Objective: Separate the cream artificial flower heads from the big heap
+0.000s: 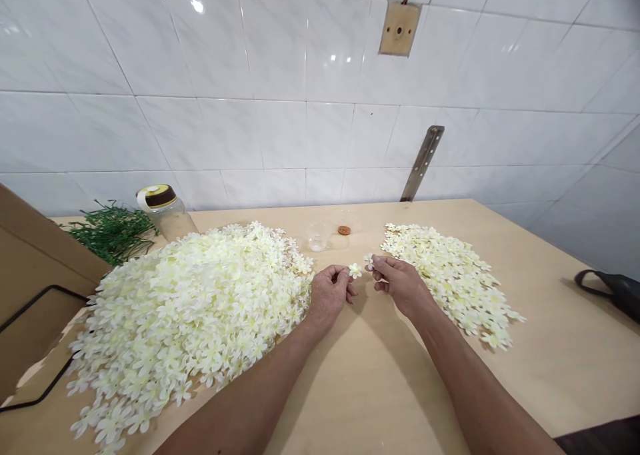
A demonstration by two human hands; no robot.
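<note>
Between thumb and fingers, my left hand (pixel 331 294) pinches a small pale-yellow artificial flower (pixel 355 270). My right hand (pixel 399 280) is closed on another whitish artificial flower (pixel 369 261), a short gap away from the first. Both hands are over the middle of the table. To the left of my left hand rises a large heap of loose pale-yellow artificial flowers (pixel 200 302). A smaller, flatter spread of similar flowers (pixel 450 278) lies to the right, partly behind my right forearm.
Behind the hands are a small clear cup (pixel 317 238) and a brown oval piece (pixel 344 230). A lidded bottle (pixel 167 212) and green stems (pixel 113 232) stand back left, near a cardboard box (pixel 45 255). A dark strap (pixel 607 288) lies right. A metal bracket (pixel 423 163) leans by the tiled wall.
</note>
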